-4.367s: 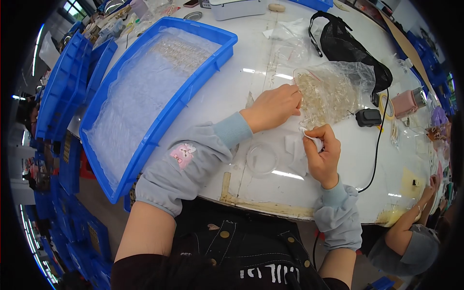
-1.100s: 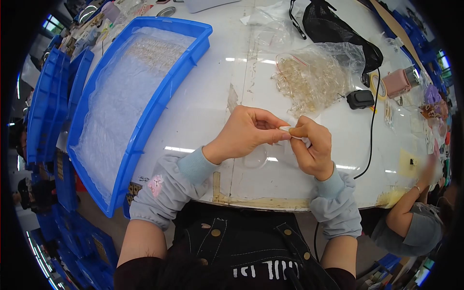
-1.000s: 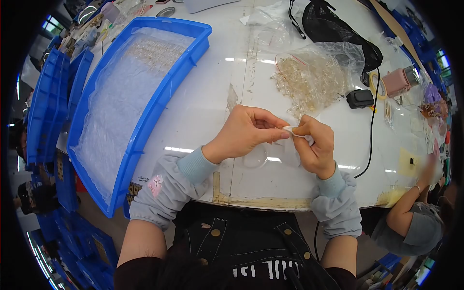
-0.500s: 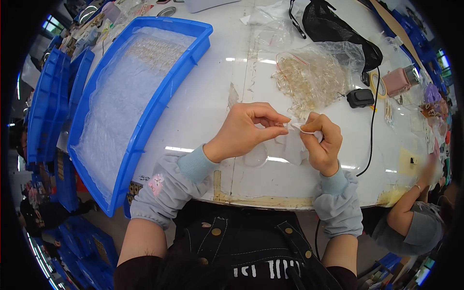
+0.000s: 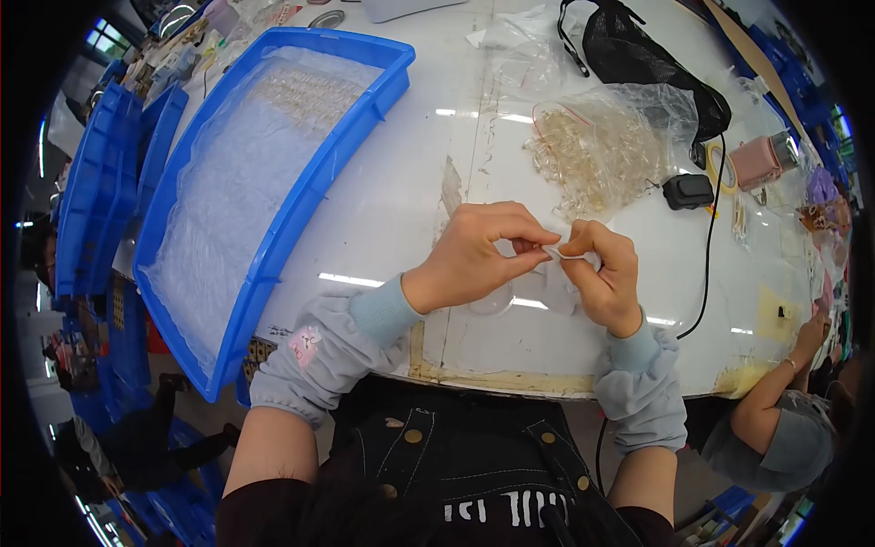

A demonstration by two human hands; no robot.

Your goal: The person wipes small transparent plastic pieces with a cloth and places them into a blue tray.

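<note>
My left hand (image 5: 483, 253) is closed in a pinch at the middle of the table, its fingertips on a small part too tiny to name. Facing it, my right hand (image 5: 603, 273) grips a thin white cloth or tissue (image 5: 569, 256). The fingertips of both hands nearly meet, with the white piece between them. Just beyond the hands lies a clear plastic bag (image 5: 611, 146) of small clear and gold-toned pieces, some spilling from its mouth. Beneath my hands, a round clear object (image 5: 492, 301) rests on the white tabletop, partly covered.
A blue tray (image 5: 273, 237) lined with plastic film stands at the left, with rows of small pieces at its far end. A black mesh bag (image 5: 638, 55), a black case (image 5: 687, 191), a yellow tape roll (image 5: 720, 169) and a black cable (image 5: 709, 264) lie right. A co-worker's arm (image 5: 775, 383) is at far right.
My hands have come together; the small part at my left fingertips now meets the white cloth or tissue in my right hand. The whole view has shifted slightly.
</note>
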